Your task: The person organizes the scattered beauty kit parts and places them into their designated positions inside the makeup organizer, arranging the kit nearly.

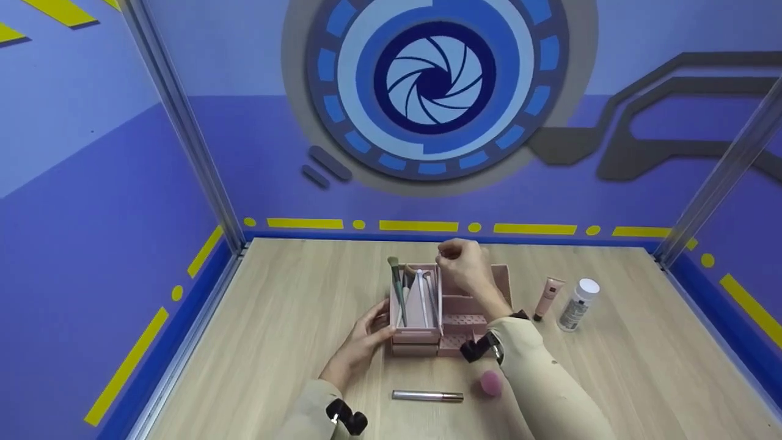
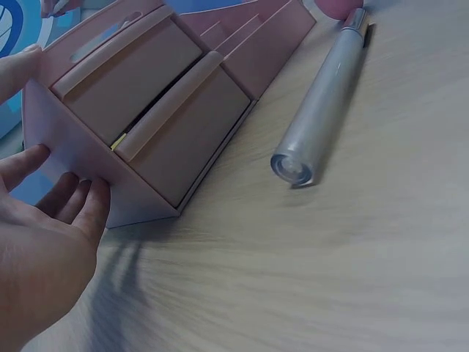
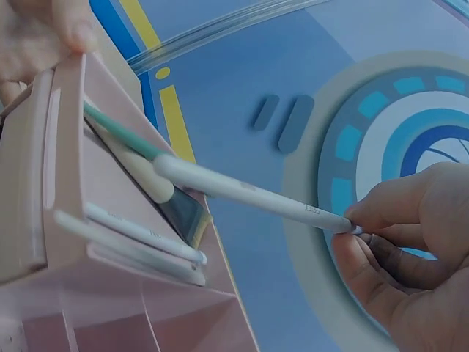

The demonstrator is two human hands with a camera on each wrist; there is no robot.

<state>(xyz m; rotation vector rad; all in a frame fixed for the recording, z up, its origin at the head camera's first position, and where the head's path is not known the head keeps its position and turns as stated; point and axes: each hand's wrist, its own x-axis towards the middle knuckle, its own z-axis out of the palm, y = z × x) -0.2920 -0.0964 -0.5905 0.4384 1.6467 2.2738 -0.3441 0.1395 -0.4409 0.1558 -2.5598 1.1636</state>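
Observation:
A pink desk organizer point(image 1: 416, 333) stands on the table with several makeup brushes in its left upper tray, among them a green-handled brush point(image 1: 398, 290). My left hand point(image 1: 360, 345) rests its fingertips against the organizer's left side, thumb at the front corner. Above the tray's back right, my right hand point(image 1: 465, 267) pinches the end of a slim white pencil-like stick point(image 3: 249, 196) between thumb and fingers. Lettering shows near the pinched end. In the right wrist view the stick slants across the tray, over the green handle, with more white sticks point(image 3: 146, 235) lying below it.
In front of the organizer lies a silver tube point(image 1: 427, 396), with a pink sponge point(image 1: 490, 383) to its right. A pink squeeze tube point(image 1: 549, 298) and a white-capped bottle point(image 1: 579, 305) stand to the right. Blue panels point(image 1: 256, 201) close off the table's back and sides.

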